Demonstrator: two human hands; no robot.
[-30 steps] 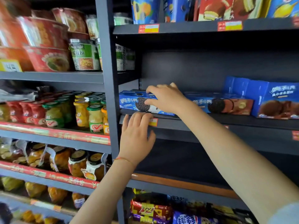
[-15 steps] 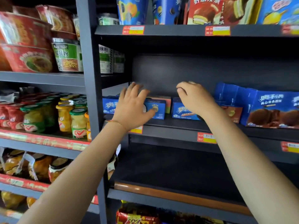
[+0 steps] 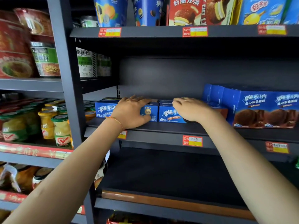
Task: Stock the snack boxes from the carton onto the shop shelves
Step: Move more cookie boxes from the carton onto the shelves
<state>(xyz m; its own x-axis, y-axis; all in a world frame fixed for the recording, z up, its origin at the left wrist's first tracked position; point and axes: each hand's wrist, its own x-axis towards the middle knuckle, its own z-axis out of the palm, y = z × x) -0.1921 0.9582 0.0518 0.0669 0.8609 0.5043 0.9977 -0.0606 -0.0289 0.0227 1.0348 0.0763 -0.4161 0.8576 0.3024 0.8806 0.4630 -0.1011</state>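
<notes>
- Head view: two blue snack boxes lie side by side on the middle shelf (image 3: 161, 129), near its front edge; the left box (image 3: 103, 109) and the right box (image 3: 168, 113) nearly touch end to end.
- The left hand (image 3: 129, 113) lies over the left box's front, fingers reaching across its top and thumb against its lower front face; it holds the box; the hand hides the middle of the print.
- The right hand (image 3: 189, 109) covers the right box from above, fingers curled over its top edge; it grips that box; the box's right end is hidden behind the hand and wrist, so its length cannot be told.
- A thin red cord (image 3: 115, 120) circles the left wrist.
- Just right of the hands stand taller blue cake boxes (image 3: 265, 107), cut off by the frame's right edge.
- Price tags (image 3: 192, 141) sit on the shelf's front lip; their writing is too small to read.
- The left bay holds jars (image 3: 62, 126) and noodle bowls (image 3: 14, 62), blurred.
- The carton is not in view.
</notes>
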